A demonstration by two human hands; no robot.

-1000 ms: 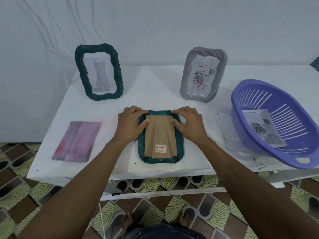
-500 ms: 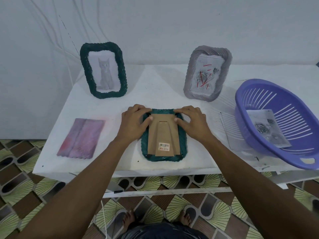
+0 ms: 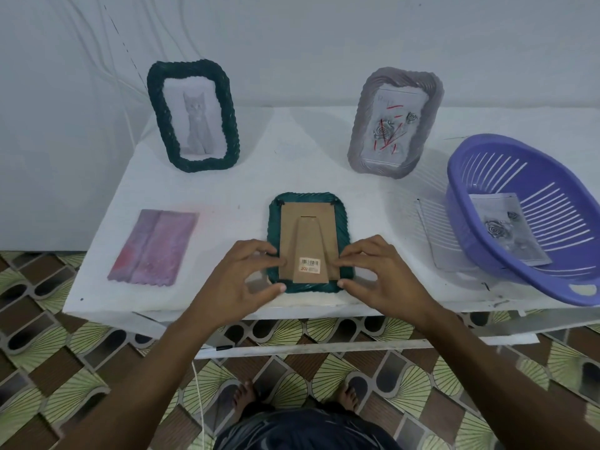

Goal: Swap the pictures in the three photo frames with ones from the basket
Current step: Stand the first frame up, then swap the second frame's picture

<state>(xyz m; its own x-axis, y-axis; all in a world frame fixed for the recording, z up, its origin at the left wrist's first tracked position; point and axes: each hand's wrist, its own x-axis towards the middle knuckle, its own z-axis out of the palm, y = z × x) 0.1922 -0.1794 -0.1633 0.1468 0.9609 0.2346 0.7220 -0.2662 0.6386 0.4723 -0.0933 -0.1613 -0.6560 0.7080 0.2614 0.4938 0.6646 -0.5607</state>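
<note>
So the teal frame (image 3: 308, 222) lies face-down on the tabletop (image 3: 246, 190) left of the purple basket (image 3: 456, 203), left grip (image 3: 240, 274) and right grip (image 3: 383, 271) each pinching a near corner, fingers curled.

A teal frame (image 3: 308, 222) lies face-down on the table (image 3: 292, 164). The left hand (image 3: 240, 276) and right hand (image 3: 384, 276) pinch its lower corners.

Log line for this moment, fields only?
teal frame: face down, backing in place | left hand, right hand: at its lower corners, grip unclear | basket: rose picture inside
</note>
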